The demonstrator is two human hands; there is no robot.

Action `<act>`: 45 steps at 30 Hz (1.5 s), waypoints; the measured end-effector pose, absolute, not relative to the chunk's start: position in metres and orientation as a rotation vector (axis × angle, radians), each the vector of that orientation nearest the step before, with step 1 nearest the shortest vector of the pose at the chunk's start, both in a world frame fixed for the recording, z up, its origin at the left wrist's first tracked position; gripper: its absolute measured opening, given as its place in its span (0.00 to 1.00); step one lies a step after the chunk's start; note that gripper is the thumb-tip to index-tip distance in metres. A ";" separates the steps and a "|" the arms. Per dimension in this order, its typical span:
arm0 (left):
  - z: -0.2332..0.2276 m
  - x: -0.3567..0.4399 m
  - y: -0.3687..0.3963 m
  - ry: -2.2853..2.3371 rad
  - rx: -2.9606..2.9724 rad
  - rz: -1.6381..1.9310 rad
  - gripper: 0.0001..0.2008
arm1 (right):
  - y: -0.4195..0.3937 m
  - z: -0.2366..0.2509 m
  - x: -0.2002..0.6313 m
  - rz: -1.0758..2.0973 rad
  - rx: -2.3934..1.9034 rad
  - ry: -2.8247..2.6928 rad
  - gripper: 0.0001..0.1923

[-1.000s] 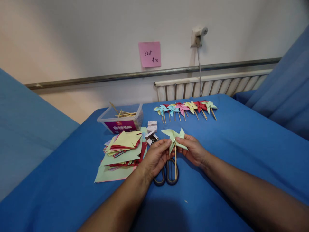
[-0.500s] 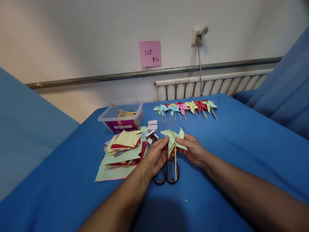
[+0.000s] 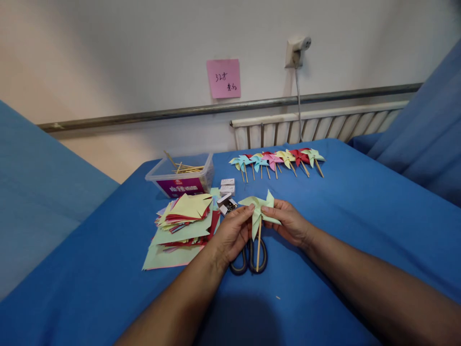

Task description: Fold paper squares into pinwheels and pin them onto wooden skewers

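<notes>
Two bare hands meet over the middle of a blue table. Between them is a pale green paper pinwheel on a thin wooden stick that hangs down toward the near edge. The left hand is pinched shut on the pinwheel's left side, thumb and fingertips at the paper near the hub. The right hand is also closed on it, fingers curled over the right blades.

Directly under the stick lie black-handled scissors. To the left sits a loose pile of coloured paper squares, with small white boxes beside it and a clear tub of sticks behind. A row of finished pinwheels lies near the far edge.

Risks, as a judgement: the paper looks thin, so a hard pinch could crease or tear a blade, or pull the folds loose from the hub. A twist of the stick could loosen its joint. Lowering the hands could snag the stick on the scissors.
</notes>
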State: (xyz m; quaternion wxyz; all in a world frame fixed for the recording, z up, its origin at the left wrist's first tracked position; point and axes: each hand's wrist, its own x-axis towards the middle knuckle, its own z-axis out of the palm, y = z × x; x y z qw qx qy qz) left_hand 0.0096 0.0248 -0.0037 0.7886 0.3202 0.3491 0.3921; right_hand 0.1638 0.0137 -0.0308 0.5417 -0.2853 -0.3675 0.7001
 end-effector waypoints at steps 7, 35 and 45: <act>-0.001 0.011 0.023 0.793 0.831 0.912 0.14 | 0.016 -0.032 0.160 1.618 -0.707 -0.775 0.14; -0.005 0.011 0.019 1.334 2.160 1.201 0.08 | 0.007 -0.026 0.141 1.587 -0.737 -0.502 0.15; -0.003 0.009 0.021 1.349 2.380 1.195 0.09 | 0.009 -0.029 0.140 1.581 -0.727 -0.502 0.15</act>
